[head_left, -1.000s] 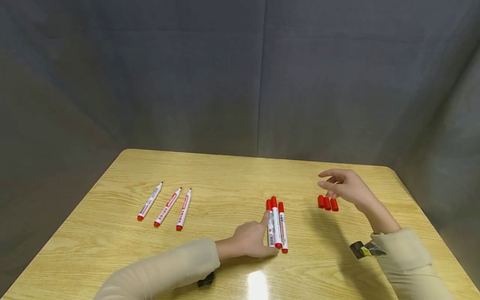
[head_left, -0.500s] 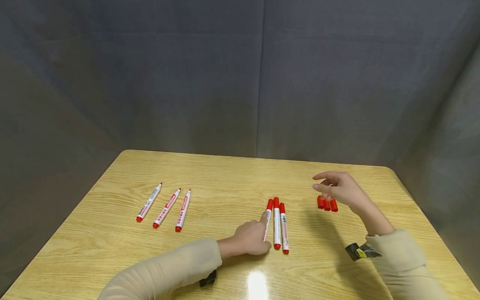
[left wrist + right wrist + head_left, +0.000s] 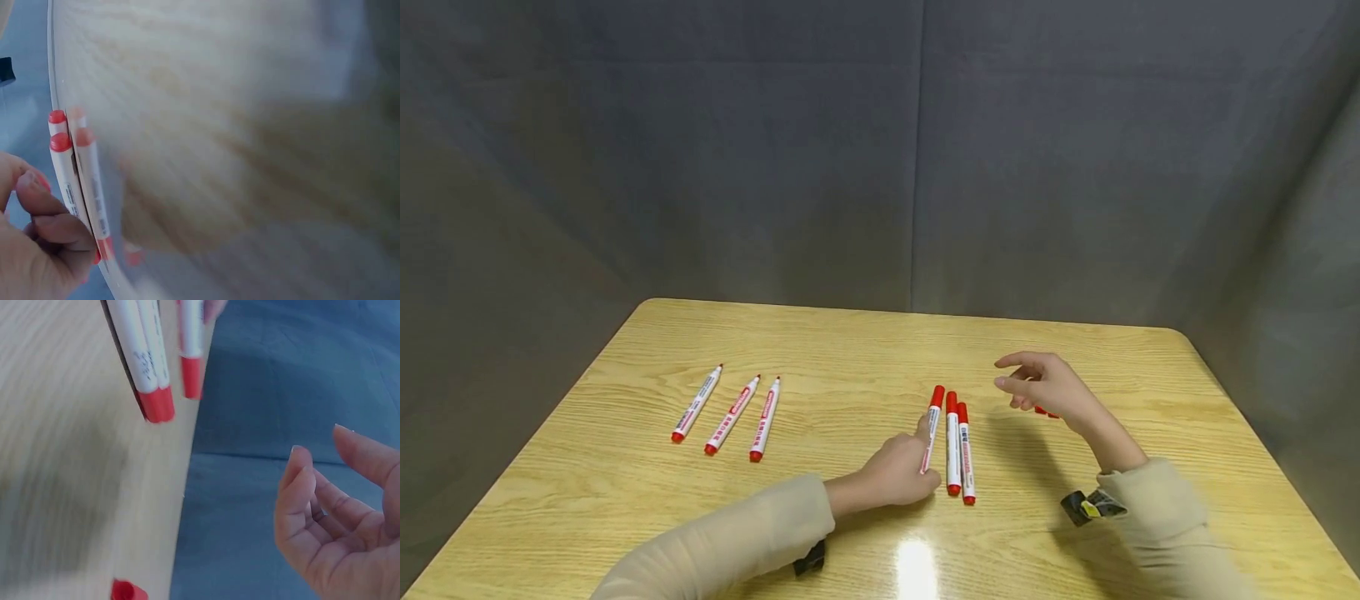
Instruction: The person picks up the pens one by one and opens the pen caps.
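My left hand (image 3: 898, 471) pinches a red-capped whiteboard marker (image 3: 933, 417) between thumb and fingers, its cap end tipped up and away. Just right of it, two more capped markers (image 3: 952, 446) lie side by side on the table; their red butt ends show in the left wrist view beside the curled fingers. My right hand (image 3: 1048, 392) hovers with nothing in it, fingers loosely bent and thumb apart, also plain in the right wrist view. Behind it, loose red caps (image 3: 1047, 412) are mostly hidden; one cap (image 3: 128, 590) shows at the bottom of the right wrist view.
On the left of the wooden table (image 3: 850, 358), three uncapped markers (image 3: 732, 415) lie slanted with tips pointing away. A grey curtain (image 3: 775, 167) hangs behind the far edge.
The left hand has drawn one capped marker leftward, away from the other two, and raised its cap end. The right hand has moved left from over the caps, toward the markers.
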Demonstrator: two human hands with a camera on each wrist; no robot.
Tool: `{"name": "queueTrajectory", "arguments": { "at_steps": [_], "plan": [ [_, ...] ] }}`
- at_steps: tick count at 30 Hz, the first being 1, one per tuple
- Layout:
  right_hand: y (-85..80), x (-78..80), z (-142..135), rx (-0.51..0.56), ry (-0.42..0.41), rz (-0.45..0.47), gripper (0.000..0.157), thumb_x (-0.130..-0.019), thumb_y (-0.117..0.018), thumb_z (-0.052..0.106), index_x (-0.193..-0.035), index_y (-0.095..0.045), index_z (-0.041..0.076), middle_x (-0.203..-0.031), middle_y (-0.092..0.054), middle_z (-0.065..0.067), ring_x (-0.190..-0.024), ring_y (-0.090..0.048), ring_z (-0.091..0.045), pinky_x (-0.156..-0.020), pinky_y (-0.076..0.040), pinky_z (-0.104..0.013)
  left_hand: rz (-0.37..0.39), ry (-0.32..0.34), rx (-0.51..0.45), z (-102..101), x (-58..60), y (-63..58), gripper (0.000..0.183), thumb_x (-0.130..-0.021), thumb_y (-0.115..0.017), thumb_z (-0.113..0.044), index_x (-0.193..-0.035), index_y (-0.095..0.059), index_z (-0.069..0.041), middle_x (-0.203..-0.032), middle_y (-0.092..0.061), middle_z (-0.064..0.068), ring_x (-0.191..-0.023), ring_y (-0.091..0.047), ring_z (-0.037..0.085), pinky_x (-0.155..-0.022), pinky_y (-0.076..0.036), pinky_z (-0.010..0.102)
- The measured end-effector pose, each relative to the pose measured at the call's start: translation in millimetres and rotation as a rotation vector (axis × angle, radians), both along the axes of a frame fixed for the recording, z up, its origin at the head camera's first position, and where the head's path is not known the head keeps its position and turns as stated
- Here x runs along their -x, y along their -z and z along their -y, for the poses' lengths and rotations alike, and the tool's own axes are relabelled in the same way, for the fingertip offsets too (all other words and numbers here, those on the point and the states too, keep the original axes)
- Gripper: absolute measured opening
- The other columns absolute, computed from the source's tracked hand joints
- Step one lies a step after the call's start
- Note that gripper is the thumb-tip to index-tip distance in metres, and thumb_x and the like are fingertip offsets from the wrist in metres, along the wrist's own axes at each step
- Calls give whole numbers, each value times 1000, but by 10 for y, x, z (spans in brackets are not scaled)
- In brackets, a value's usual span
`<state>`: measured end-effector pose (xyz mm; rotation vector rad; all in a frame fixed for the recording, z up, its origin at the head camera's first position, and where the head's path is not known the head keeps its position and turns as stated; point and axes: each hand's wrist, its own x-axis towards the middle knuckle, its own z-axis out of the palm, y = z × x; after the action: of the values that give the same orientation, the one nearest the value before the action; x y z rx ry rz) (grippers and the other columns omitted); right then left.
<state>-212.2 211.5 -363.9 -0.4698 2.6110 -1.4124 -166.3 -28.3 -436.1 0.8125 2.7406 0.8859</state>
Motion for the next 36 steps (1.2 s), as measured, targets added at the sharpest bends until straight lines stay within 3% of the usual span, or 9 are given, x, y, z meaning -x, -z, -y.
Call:
{"name": "queueTrajectory", "arguments": {
  "at_steps": [5, 11, 17, 21, 28, 36],
  "plan": [
    [102, 37, 102, 53, 2, 21, 44, -88, -61, 17, -122, -49, -8, -80, -58, -15, -65, -59, -30, -59, -50, -31, -13, 18, -45, -10, -22, -39, 81, -73, -58, -8, -139, -16, 14, -43, -33, -10, -31, -25, 0, -29, -21, 14],
    [222, 81, 225, 110, 22, 47, 47, -89, -60, 17, -127, -47, -7, -87, -58, -22, -67, -60, -31, -62, -51, -38, 5, 27, -131, -22, -28, -74, 85, -73, -58, -3, -144, -11, 2, -47, -42, -6, -31, -35, 0, -29, -30, 16],
    [338, 122, 407, 209, 17, 68, 49, -91, -57, 16, -132, -42, -6, -92, -60, -28, -71, -61, -35, -66, -51, -45, -40, 28, -130, -52, -37, -114, 86, -73, -57, -6, -145, -10, 1, -47, -42, -7, -31, -34, -1, -30, -30, 15],
    [382, 142, 523, 269, 42, 74, 45, -91, -56, 15, -129, -45, -7, -81, -63, -20, -67, -61, -27, -64, -52, -43, -60, 25, -122, -69, -38, -129, 85, -74, -57, -9, -145, -11, 1, -46, -40, -9, -31, -31, -2, -30, -28, 15],
    [432, 170, 644, 341, 163, 47, 35, -86, -61, 9, -117, -54, -7, -68, -62, -4, -56, -58, -18, -56, -51, -34, -62, 17, -128, -80, -53, -151, 83, -73, -56, -11, -144, -14, 2, -45, -37, -9, -32, -28, -2, -30, -25, 14],
    [389, 144, 741, 417, 285, 37, 28, -83, -62, 3, -109, -57, -7, -63, -60, -2, -54, -58, -16, -55, -51, -31, -120, -30, -122, -89, -25, -172, 82, -76, -60, -18, -146, -17, -7, -44, -37, -9, -31, -30, -1, -31, -27, 17]
  ]
}}
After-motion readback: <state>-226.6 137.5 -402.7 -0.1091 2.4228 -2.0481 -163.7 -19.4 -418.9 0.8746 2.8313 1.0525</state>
